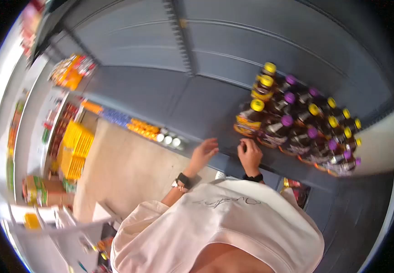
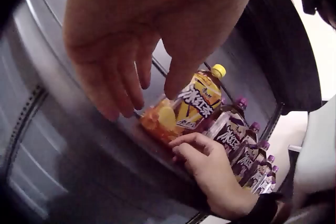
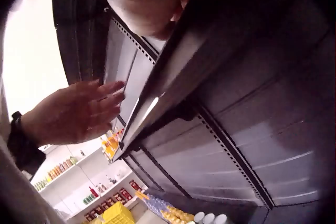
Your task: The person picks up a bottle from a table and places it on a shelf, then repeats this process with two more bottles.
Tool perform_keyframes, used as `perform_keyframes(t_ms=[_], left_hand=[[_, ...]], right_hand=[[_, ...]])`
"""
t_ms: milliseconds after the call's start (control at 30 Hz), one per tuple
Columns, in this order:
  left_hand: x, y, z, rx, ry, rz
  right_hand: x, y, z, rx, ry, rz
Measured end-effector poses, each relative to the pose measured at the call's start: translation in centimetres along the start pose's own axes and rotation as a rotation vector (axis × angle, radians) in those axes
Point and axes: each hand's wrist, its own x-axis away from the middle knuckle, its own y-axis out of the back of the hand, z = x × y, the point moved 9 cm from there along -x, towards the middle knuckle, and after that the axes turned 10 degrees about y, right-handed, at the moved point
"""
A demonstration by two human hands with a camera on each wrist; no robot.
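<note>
My left hand hovers in front of the grey shelf, fingers apart and slightly bent, holding nothing. In the left wrist view the same left hand hangs large in the foreground. My right hand is at the shelf's front edge with fingers loosely bent; from the right wrist, that right hand is partly hidden behind the shelf lip. Nearest it stands a yellow-capped iced tea bottle with a yellow label. Beside that are rows of purple-capped bottles, with more yellow-capped bottles among them.
Orange snack packs sit at the shelf's far left end. Lower down are white-topped cans and orange and blue packs. Yellow crates and a cardboard box stand across the aisle. A perforated upright runs up the back panel.
</note>
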Motion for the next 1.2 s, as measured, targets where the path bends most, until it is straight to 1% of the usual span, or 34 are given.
perform_keyframes(t_ms=[133, 200, 233, 300, 333, 367, 400, 433, 500, 533, 567, 600, 633, 700, 733, 767, 800, 833, 867, 900, 933, 1000, 1033, 1100, 1133, 1200], left_hand=[[9.8, 4.4, 3.7, -0.040, 0.076, -0.296], [15.0, 5.3, 7.2, -0.020, 0.246, -0.389], [17.7, 5.8, 8.0, 0.010, 0.263, -0.464], [22.8, 5.1, 9.9, 0.023, 0.331, -0.548], [25.3, 4.3, 11.0, 0.062, 0.343, -0.605], [27.5, 3.9, 12.0, 0.046, 0.397, -0.644], [29.5, 3.4, 12.8, 0.029, 0.449, -0.680], [31.5, 2.5, 12.6, 0.063, 0.464, -0.723], [35.1, -0.1, 11.7, 0.065, 0.417, -0.747], [36.9, -0.9, 12.0, 0.084, 0.431, -0.784], [38.1, -2.4, 12.6, 0.087, 0.417, -0.767], [39.7, -3.8, 12.8, 0.089, 0.416, -0.744], [41.8, -4.8, 13.6, 0.104, 0.428, -0.780], [46.2, -6.8, 15.6, 0.081, 0.472, -0.840], [48.5, -7.7, 16.4, 0.093, 0.483, -0.883], [51.1, -8.5, 17.4, 0.096, 0.534, -0.939], [53.4, -9.1, 18.4, 0.100, 0.580, -0.992], [55.8, -9.8, 18.7, 0.111, 0.591, -1.026], [58.2, -10.5, 19.1, 0.124, 0.641, -1.082], [60.3, -11.4, 19.5, 0.139, 0.690, -1.134], [61.8, -12.2, 19.7, 0.157, 0.699, -1.162], [65.0, -13.6, 20.3, 0.236, 0.719, -1.279], [65.4, -14.4, 20.7, 0.249, 0.712, -1.314], [67.3, -15.8, 20.1, 0.322, 0.729, -1.419], [67.9, -16.4, 20.3, 0.373, 0.703, -1.440], [69.2, -17.7, 20.1, 0.405, 0.726, -1.480]], right_hand=[[0.0, -0.4, 1.7, 0.073, 0.152, 0.045], [0.1, -0.7, 2.1, 0.067, 0.189, 0.073], [0.2, -1.0, 2.2, 0.073, 0.194, 0.093], [0.6, -1.5, 1.7, 0.090, 0.183, 0.151], [0.8, -1.4, 1.9, 0.062, 0.208, 0.134], [1.2, -1.8, 1.6, 0.075, 0.269, 0.096], [1.1, -1.9, 1.2, 0.015, 0.193, 0.137], [1.5, -2.1, 0.4, -0.034, 0.115, 0.191], [2.3, -1.7, 0.0, -0.209, 0.004, 0.143], [2.7, -1.8, 0.6, -0.266, 0.008, 0.147], [3.5, -2.1, 1.0, -0.325, 0.015, 0.144], [4.4, -2.3, 2.7, -0.379, 0.069, 0.143], [5.8, -2.8, 3.9, -0.403, 0.091, 0.169], [10.0, -5.6, 7.2, -0.647, 0.067, 0.340], [12.6, -6.9, 9.6, -0.684, 0.098, 0.402], [15.7, -8.3, 12.0, -0.781, 0.104, 0.517], [19.0, -9.6, 14.7, -0.814, 0.148, 0.670], [22.0, -8.9, 18.8, -0.813, 0.256, 0.776], [24.6, -7.3, 23.2, -0.861, 0.333, 0.861], [28.0, -7.3, 25.9, -0.914, 0.354, 0.980], [31.2, -7.1, 28.7, -0.963, 0.393, 1.075], [36.2, -3.8, 35.0, -1.038, 0.521, 1.342], [38.1, -3.6, 36.4, -1.047, 0.557, 1.354], [42.6, -1.6, 40.5, -1.132, 0.733, 1.509], [44.1, -1.0, 42.2, -1.140, 0.753, 1.532], [47.4, 0.9, 45.2, -1.181, 0.890, 1.624]])
